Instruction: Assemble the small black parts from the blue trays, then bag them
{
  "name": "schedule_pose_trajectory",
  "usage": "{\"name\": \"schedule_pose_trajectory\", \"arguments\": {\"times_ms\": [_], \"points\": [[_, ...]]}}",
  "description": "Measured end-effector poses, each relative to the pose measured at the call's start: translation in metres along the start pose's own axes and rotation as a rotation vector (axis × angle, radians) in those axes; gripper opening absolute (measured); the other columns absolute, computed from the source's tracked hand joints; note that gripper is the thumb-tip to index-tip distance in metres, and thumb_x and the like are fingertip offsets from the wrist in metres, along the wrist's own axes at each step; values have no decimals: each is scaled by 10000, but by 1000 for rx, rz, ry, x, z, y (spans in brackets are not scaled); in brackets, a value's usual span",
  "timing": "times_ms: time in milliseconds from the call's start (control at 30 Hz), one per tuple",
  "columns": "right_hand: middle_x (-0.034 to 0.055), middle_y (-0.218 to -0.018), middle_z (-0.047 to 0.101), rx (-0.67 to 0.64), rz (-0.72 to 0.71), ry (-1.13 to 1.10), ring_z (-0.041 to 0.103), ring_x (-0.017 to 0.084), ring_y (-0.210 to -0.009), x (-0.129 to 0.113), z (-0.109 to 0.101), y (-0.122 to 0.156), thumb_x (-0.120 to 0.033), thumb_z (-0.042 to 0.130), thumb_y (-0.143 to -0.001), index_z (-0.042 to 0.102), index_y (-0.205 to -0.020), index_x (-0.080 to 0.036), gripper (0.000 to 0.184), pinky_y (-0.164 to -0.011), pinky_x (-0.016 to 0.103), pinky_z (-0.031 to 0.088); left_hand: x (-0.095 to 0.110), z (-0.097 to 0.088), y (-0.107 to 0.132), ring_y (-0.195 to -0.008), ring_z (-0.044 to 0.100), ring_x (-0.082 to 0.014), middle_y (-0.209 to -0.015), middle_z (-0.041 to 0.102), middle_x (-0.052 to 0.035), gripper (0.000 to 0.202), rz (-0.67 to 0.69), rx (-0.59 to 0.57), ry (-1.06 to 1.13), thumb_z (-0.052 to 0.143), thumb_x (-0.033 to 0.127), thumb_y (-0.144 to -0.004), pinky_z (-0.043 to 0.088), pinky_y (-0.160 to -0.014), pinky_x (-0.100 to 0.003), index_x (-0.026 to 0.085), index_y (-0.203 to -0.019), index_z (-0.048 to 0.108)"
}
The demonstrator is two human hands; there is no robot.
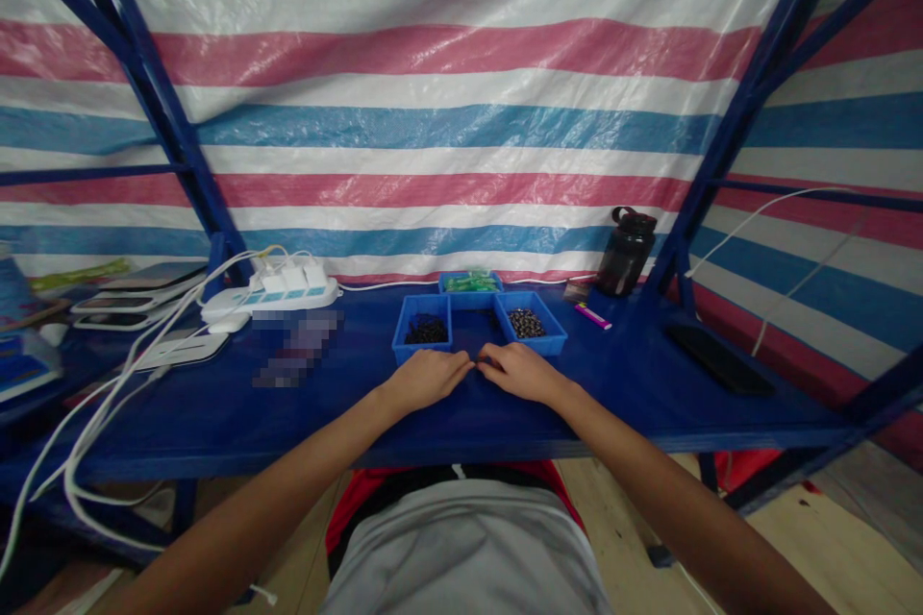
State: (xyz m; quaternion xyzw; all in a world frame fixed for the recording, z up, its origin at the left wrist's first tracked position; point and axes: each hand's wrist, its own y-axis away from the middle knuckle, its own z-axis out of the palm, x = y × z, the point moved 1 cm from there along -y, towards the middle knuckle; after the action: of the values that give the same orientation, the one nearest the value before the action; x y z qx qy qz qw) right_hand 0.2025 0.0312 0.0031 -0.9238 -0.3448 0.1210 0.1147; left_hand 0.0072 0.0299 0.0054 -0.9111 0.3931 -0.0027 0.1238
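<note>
- Blue table (476, 428), one: front edge nearest the body, bare surface under both hands.
- Left hand (427, 378), one: came in from the left, knuckles up, fingers drawn together and pointing right; fingertips closed, apparently on the small dark piece.
- Right hand (525, 371), one: mirrored the left, thumb and forefinger pinched, apparently on the same piece.
- Small dark piece (476, 362), one: lay at the meeting of the two sets of fingertips, right of the left hand and left of the right, neither hand clearly nearer. Blackish, mostly covered by fingers; long axis, shape and finish too small to tell.
- Left blue tray (398, 338), one: just beyond the left hand, open-topped, with loose black parts (427, 332) heaped inside.
- Right blue tray (554, 343), one: just beyond the right hand, with small shiny dark-and-silver parts (526, 323).
- Rear blue tray (442, 286), one: farthest of the three, set behind and between the others, with green-tinted clear packets (471, 282).
</note>
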Motion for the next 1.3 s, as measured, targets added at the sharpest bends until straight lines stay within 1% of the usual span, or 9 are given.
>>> {"name": "schedule_pose_trajectory", "arguments": {"times_ms": [100,200,333,400,500,700,967,1167,1300], "points": [[-2,-673,633,18,12,-58,592,140,-628,-1,-2,1,-307,454,-936,562,-928,-189,160,-589,232,319,1,-1,0,-720,658,-196,-758,656,-43,288,-6,-19,-5,302,327,-992,457,-618,-248,179,-896,531],[-24,-654,624,31,-12,-136,576,123,-587,-3,-5,2,-300,481,-922,545,-976,-193,136,-574,220,325,1,-2,0,-742,657,-188,-785,659,-45,257,2,-42,12,323,309,-985,459,-631,-240,179,-923,536],[-23,-666,633,38,-50,-185,583,121,-588,-7,-7,3,-348,486,-923,544,-1015,-191,190,-578,215,342,0,-2,1,-720,653,-176,-779,657,-40,212,6,-34,13,356,281,-972,459,-623,-229,182,-959,542],[-15,-682,639,41,-51,-181,597,127,-616,-8,-7,3,-360,462,-937,553,-995,-194,199,-594,218,352,0,0,1,-703,652,-178,-769,656,-38,211,18,-20,8,356,277,-971,458,-611,-230,184,-956,545],[-9,-700,643,40,-38,-152,609,136,-649,-7,-7,2,-321,442,-947,566,-973,-197,177,-619,225,358,-1,1,0,-701,653,-184,-771,658,-37,220,33,-3,17,352,286,-974,454,-600,-234,186,-930,543],[-14,-669,633,17,4,-89,586,131,-614,-3,-5,1,-257,455,-927,560,-1028,-192,160,-606,227,336,-1,-1,1,-714,649,-170,-782,655,-31,207,22,16,108,363,296,-973,457,-631,-232,180,-939,531],[12,-735,649,-41,-37,-27,607,145,-677,-3,0,1,-323,463,-940,561,-964,-189,168,-607,228,325,-2,3,0,-856,635,-156,-935,649,-30,185,80,106,200,375,246,-967,465,-759,-237,186,-1039,534],[23,-732,654,-51,-41,-5,613,149,-677,-2,0,0,-361,469,-942,589,-894,-181,221,-602,234,318,0,1,1,-836,605,-144,-926,597,-35,176,141,90,156,388,240,-951,459,-728,-220,182,-973,552],[9,-705,652,-41,-58,-44,609,140,-655,-4,-2,1,-306,512,-913,589,-899,-183,146,-592,228,316,0,-2,2,-821,601,-144,-942,589,-31,107,128,108,198,449,187,-889,452,-725,-223,181,-960,529]]}}
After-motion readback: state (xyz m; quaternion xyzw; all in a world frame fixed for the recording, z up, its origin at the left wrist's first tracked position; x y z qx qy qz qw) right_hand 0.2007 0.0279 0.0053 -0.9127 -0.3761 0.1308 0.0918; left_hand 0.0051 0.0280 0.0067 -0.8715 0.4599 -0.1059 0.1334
